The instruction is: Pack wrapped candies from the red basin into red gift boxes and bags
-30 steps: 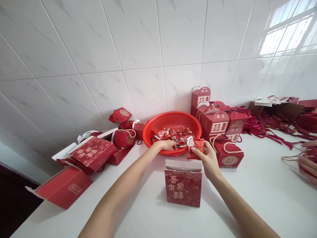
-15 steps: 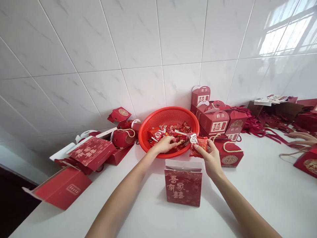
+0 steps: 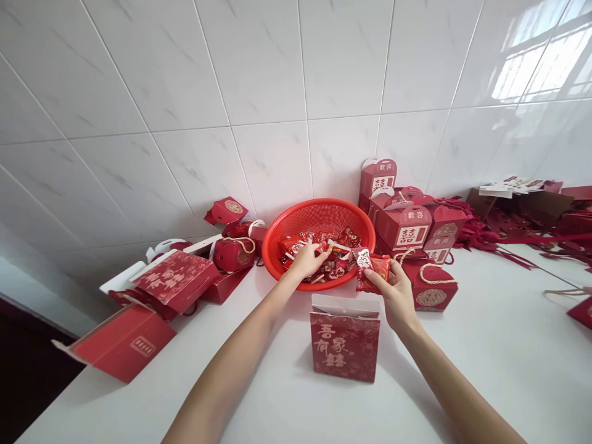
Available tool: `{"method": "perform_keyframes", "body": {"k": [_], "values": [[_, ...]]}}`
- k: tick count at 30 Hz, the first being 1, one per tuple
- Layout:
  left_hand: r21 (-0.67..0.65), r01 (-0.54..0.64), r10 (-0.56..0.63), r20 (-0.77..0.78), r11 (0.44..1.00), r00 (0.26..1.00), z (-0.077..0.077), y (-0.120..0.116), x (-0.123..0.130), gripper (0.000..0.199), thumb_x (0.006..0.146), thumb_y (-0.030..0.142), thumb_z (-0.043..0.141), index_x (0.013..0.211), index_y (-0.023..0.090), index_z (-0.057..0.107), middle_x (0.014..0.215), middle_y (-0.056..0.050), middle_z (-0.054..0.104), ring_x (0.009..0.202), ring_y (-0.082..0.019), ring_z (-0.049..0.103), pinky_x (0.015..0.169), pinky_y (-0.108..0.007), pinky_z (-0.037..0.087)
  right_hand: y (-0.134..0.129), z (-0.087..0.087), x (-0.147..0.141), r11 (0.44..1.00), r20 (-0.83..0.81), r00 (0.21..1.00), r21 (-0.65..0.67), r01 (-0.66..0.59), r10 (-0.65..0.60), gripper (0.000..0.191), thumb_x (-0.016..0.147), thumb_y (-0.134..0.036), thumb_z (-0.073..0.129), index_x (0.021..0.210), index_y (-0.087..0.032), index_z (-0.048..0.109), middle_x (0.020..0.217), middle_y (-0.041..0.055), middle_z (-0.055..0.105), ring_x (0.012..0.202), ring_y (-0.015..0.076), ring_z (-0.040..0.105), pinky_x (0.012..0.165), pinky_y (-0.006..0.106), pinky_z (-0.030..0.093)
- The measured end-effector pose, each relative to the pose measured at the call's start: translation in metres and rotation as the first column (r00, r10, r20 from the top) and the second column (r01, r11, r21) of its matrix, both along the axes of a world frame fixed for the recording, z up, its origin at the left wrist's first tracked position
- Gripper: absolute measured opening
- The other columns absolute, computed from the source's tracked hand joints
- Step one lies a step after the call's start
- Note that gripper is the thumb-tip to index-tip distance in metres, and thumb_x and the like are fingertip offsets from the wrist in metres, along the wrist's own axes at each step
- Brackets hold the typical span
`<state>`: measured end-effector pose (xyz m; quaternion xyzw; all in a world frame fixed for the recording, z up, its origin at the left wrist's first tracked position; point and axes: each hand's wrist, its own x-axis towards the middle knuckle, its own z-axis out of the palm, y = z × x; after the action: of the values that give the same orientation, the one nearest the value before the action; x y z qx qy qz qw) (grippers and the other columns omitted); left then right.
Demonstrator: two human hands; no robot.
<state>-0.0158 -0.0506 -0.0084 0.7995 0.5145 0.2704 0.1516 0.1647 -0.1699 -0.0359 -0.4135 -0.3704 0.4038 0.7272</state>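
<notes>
A red mesh basket (image 3: pixel 319 213) of wrapped red sweets (image 3: pixel 340 242) stands against the tiled wall. My left hand (image 3: pixel 306 259) reaches into it and its fingers close on a sweet. To the right, my right hand (image 3: pixel 393 290) holds a few red candy packets (image 3: pixel 370 271) by the basket's front rim. An open red paper gift bag (image 3: pixel 345 344) with gold characters stands upright on the white counter just below both hands.
Red gift boxes (image 3: pixel 407 229) with rope handles are stacked right of the basket. Flat and half-folded red boxes (image 3: pixel 173 279) lie to the left, one (image 3: pixel 123 348) at the counter's left edge. Red ribbons and cardboard (image 3: pixel 518 216) are piled at far right.
My left hand has shifted further into the basket among the sweets. The other person's hand seen at the far right has withdrawn out of sight. My right hand stays nearly still.
</notes>
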Motion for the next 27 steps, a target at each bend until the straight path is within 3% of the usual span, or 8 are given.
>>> {"method": "perform_keyframes", "body": {"k": [4,7,11,16,27], "values": [[0.002,-0.003,0.003,-0.017,1.0,1.0,0.001,0.003,0.001,0.012,0.087,0.02,0.058,0.086,0.017,0.07,0.094,-0.006,0.075,0.089,-0.022,0.067,0.08,-0.028,0.049,0.0,0.0,0.0,1.0,0.01,1.0,0.0,-0.004,0.004,0.047,0.061,-0.044,0.089,0.093,-0.022,0.063,0.089,0.0016,0.072,0.078,0.0205,0.067,0.071,0.037,0.061],[-0.001,0.005,-0.005,0.007,1.0,1.0,0.002,0.004,0.001,0.027,0.085,0.011,0.057,0.105,0.018,0.072,0.114,-0.008,0.075,0.104,-0.022,0.067,0.092,-0.029,0.048,-0.001,0.001,0.0,1.0,0.002,1.0,0.001,-0.01,0.01,0.047,0.06,-0.044,0.089,0.092,-0.022,0.063,0.089,0.0013,0.072,0.077,0.0203,0.067,0.071,0.037,0.061],[-0.027,0.027,-0.028,-0.015,0.999,0.999,0.003,0.005,0.001,0.013,0.084,0.015,0.057,0.087,0.016,0.07,0.093,-0.007,0.076,0.087,-0.022,0.069,0.081,-0.029,0.05,-0.001,0.001,0.0,1.0,-0.002,1.0,0.01,-0.01,0.01,0.046,0.061,-0.043,0.089,0.093,-0.022,0.063,0.089,0.0014,0.072,0.079,0.02,0.067,0.071,0.035,0.06],[-0.152,0.094,-0.073,0.141,0.984,0.987,0.002,0.008,-0.002,0.017,0.083,0.019,0.056,0.068,0.017,0.061,0.064,-0.001,0.068,0.061,-0.016,0.064,0.062,-0.024,0.047,-0.002,0.002,0.0,0.999,-0.022,0.999,0.013,-0.034,0.034,0.048,0.06,-0.043,0.089,0.094,-0.022,0.062,0.09,0.002,0.073,0.08,0.0209,0.068,0.071,0.037,0.061],[-0.088,0.135,-0.128,0.084,0.987,0.988,0.013,0.013,0.003,0.016,0.077,0.021,0.062,0.063,0.016,0.067,0.066,-0.002,0.074,0.064,-0.016,0.067,0.063,-0.023,0.047,-0.002,0.003,0.0,1.0,-0.016,1.0,0.011,-0.022,0.022,0.045,0.062,-0.042,0.088,0.094,-0.022,0.063,0.089,0.0012,0.072,0.078,0.0195,0.066,0.069,0.034,0.059]]}}
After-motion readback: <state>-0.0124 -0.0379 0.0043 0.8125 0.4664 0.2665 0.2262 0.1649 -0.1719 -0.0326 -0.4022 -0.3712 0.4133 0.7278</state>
